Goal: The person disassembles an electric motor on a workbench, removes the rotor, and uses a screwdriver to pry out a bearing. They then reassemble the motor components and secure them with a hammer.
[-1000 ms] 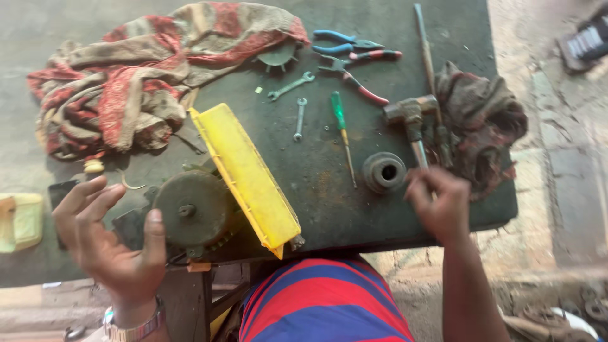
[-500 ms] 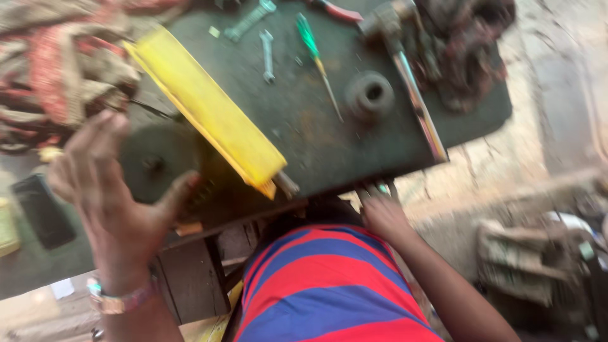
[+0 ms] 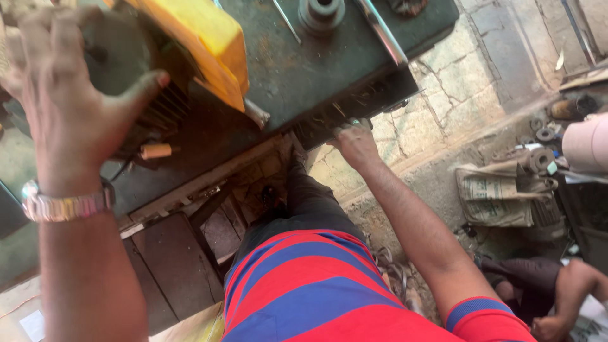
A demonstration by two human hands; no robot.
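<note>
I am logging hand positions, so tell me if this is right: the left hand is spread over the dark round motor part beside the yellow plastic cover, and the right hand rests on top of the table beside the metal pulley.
Not quite. In the head view the right hand grips the near edge of the dark green metal table, not its top. The rest stands.

Dark green table (image 3: 297, 69), scuffed and dusty, above a paved stone floor (image 3: 456, 69). Lying on it: yellow plastic cover (image 3: 202, 38) over a round grey motor part (image 3: 120, 50), black pulley (image 3: 322, 11), thin screwdriver shaft (image 3: 286, 20), metal hammer handle (image 3: 383, 33) reaching the front edge.
</note>
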